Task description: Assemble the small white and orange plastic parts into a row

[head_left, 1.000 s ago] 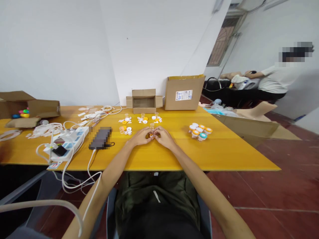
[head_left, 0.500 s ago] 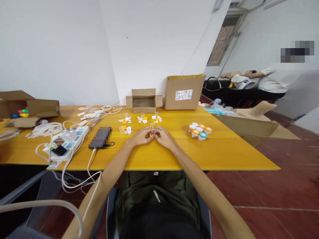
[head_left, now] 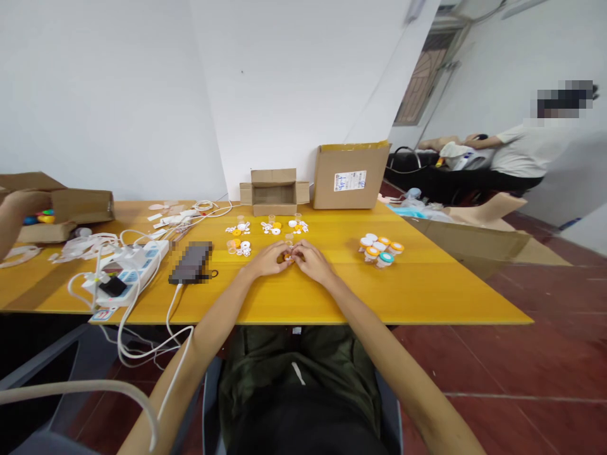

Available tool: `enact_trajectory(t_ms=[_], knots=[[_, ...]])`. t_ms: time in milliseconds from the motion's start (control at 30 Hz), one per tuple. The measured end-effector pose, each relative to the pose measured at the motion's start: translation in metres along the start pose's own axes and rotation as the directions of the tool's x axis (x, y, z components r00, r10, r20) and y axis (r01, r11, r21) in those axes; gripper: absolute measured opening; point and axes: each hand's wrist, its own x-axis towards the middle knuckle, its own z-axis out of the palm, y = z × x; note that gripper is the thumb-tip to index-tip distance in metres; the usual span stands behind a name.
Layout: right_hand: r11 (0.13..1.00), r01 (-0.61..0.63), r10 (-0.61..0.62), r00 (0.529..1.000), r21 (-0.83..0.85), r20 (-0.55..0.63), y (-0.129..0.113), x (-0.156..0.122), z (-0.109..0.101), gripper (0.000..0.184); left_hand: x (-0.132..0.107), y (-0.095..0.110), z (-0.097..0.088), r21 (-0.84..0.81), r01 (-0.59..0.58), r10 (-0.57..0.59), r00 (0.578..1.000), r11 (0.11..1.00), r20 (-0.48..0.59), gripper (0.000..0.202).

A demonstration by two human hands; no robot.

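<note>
Over the table's middle, my left hand [head_left: 271, 260] and my right hand [head_left: 310, 260] meet with fingertips closed on a small orange-and-white round piece [head_left: 288, 257]. Fingers cover most of this piece. Just behind the fingertips stands a small clear cup [head_left: 289, 237]. Farther back lie small groups of loose parts: clear cups, orange discs [head_left: 277, 225], white discs [head_left: 245, 245] and small white pieces with holes [head_left: 266, 227]. To the right of my hands, several clear jars with orange, white and teal lids [head_left: 379, 248] stand in a cluster.
At the back are an open carton [head_left: 274, 197] and a taller closed carton [head_left: 349, 177]. A power strip [head_left: 133, 275], white cables and a dark phone-like device [head_left: 192, 262] lie left. Another person's hand [head_left: 26, 202] is at the far-left box [head_left: 85, 205]. A person [head_left: 526, 151] sits at right.
Another person's hand has come in from the left edge to the box with colourful items. My two hands stay almost still around the small piece.
</note>
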Motion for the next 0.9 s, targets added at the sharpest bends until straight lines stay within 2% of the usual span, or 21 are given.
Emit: enact_trajectory(t_ms=[900], knots=[[0.999,0.035,-0.035,0.999,-0.002,0.01,-0.0002,0.0005,-0.0012,0.016,0.0004,0.0011,-0.0007,0.031,0.013,-0.013,1.0,0.999,0.002,0.016]])
